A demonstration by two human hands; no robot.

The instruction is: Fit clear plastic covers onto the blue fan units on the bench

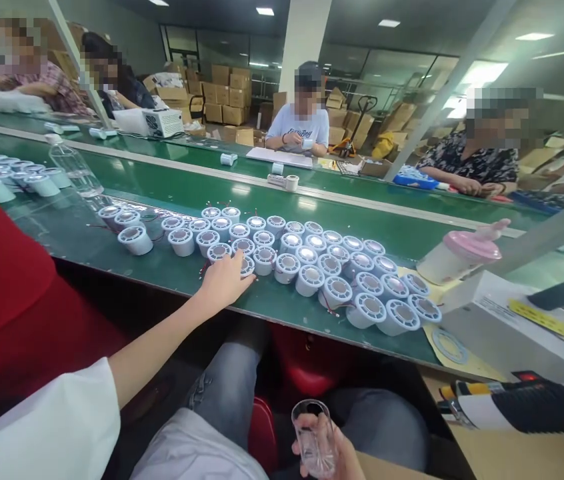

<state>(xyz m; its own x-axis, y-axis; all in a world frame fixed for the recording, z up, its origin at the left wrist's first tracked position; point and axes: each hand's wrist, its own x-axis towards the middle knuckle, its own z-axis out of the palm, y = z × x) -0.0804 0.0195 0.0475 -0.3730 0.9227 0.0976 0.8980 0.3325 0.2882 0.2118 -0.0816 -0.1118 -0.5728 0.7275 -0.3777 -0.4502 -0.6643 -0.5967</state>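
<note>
The left hand [223, 283] reaches over the near edge of the green desk [112, 250], fingers [242, 263] loosely spread and touching a round white part [247, 265] at the front of the cluster of round parts [312, 267]. The right hand [329, 453] rests low, below the desk edge, fingers closed around a clear plastic cup [313, 437]. A pink-lidded container [459, 257] stands just right of the cluster.

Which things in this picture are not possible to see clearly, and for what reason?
- Head view: the left hand covers the small round part it touches.
- Head view: the clear plastic piece in the right hand is partly hidden by fingers; the bottom edge cuts the hand.
- Head view: labels on the white box are too small.
- Head view: co-workers' faces are blurred.
</note>
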